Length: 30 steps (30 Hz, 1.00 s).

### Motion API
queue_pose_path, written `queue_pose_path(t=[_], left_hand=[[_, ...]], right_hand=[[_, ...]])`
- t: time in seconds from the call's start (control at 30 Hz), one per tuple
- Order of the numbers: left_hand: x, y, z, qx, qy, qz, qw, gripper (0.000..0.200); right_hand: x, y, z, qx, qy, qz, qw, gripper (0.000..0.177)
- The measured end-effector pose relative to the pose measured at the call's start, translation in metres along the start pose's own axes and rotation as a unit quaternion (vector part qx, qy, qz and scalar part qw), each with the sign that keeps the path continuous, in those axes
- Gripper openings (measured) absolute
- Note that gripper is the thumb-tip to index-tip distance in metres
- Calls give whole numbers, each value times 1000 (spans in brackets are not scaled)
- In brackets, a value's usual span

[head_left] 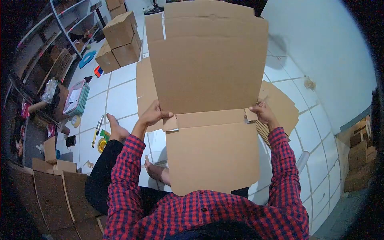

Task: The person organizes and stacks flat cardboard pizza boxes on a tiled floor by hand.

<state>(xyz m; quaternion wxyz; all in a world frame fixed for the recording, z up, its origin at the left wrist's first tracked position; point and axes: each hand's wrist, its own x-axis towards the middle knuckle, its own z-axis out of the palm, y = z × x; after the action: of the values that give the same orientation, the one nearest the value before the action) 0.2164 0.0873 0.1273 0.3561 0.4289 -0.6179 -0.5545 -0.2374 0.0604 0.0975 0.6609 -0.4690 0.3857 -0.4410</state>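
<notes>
Cardboard sheet [212, 156] | brown, creased | far panel raised | above lap

White square tiles with thin grout lines covered the floor [124, 94]. A pale, plain wall [320, 52] rose at two o'clock, its lower part dimmer. Metal shelving [60, 30] holding assorted goods stood at ten o'clock. The light was cool, leaving a soft shadow [277, 45] near one o'clock.

Both arms reaching forward, hands [153, 115] [264, 113] apart, level, thumbs turned inward
</notes>
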Motion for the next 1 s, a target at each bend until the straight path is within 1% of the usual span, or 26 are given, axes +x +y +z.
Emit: queue_pose_path(t=[0.07,0.13,0.17,0.2,0.23,0.27,0.3,0.33,0.4,0.43,0.47,0.5,0.53,0.57,0.6,0.63,0.67,0.7,0.77,0.8,0.83,0.87,0.9,0.93,0.97,1.0], left_hand=[[12,-31,-3,36,-22,-8,999,26],[15,-50,10,41,-3,-26,999,42],[14,-54,18,39,19,-53,998,27],[12,-58,25,42,18,-50,998,27],[11,-65,32,-9,33,-60,998,31],[13,-74,35,-60,47,-69,995,34],[17,-82,29,3,-1,-127,992,42],[18,-94,31,3,-5,-126,992,42],[13,-113,37,146,11,44,988,42],[11,-104,43,-39,39,-81,995,36],[14,-122,39,-40,39,-77,995,36],[20,-143,32,-48,18,-97,994,35],[20,-140,33,-56,-2,-117,991,35],[14,-139,37,-9,-9,-19,1000,37],[14,-136,36,-10,-8,-18,1000,37],[13,-135,35,-175,9,-100,979,38],[12,-133,33,-335,26,-176,925,40],[11,-130,31,-335,27,-176,925,40],[8,-114,26,-518,-85,-131,841,42],[7,-103,27,-516,-87,-127,843,42],[5,-86,32,-518,-70,-134,842,42],[5,-78,35,-520,-52,-141,841,42],[11,-90,29,-518,-54,-138,842,42],[19,-115,17,-539,-117,-153,820,42],[20,-114,16,-556,-179,-169,794,43],[14,-115,17,-553,-181,-167,796,43]], right_hand=[[3,23,-15,-46,30,-9,998,47],[-3,44,-23,-28,41,0,999,42],[-6,50,-24,-78,67,2,995,36],[-7,53,-25,-128,94,4,987,31],[-6,56,-29,-127,96,1,987,31],[-5,58,-32,-127,69,-10,989,31],[-5,61,-37,-128,43,-20,991,32],[-7,62,-39,-128,17,-29,991,33],[-19,40,-15,-129,34,-22,991,30],[-23,30,-5,-132,47,-14,990,27],[-24,31,-5,-134,47,-17,990,27],[-26,35,-4,-141,84,-26,986,25],[-25,39,-6,-147,120,-34,981,24],[-20,42,-12,-202,110,-11,973,25],[-16,47,-17,-202,109,-12,973,25],[-12,57,-25,-125,117,-29,985,20],[-8,64,-34,-48,123,-46,990,16],[-10,66,-48,-48,122,-47,990,16],[-15,67,-80,-23,32,139,989,24],[-14,75,-87,-24,32,135,990,24],[-13,86,-92,143,7,135,980,21],[-12,96,-100,306,-20,132,943,19],[-12,102,-110,187,-10,73,980,17],[-13,100,-108,186,-11,69,980,17],[-15,94,-101,95,-18,19,995,17],[-19,89,-94,4,-24,-32,999,18]])
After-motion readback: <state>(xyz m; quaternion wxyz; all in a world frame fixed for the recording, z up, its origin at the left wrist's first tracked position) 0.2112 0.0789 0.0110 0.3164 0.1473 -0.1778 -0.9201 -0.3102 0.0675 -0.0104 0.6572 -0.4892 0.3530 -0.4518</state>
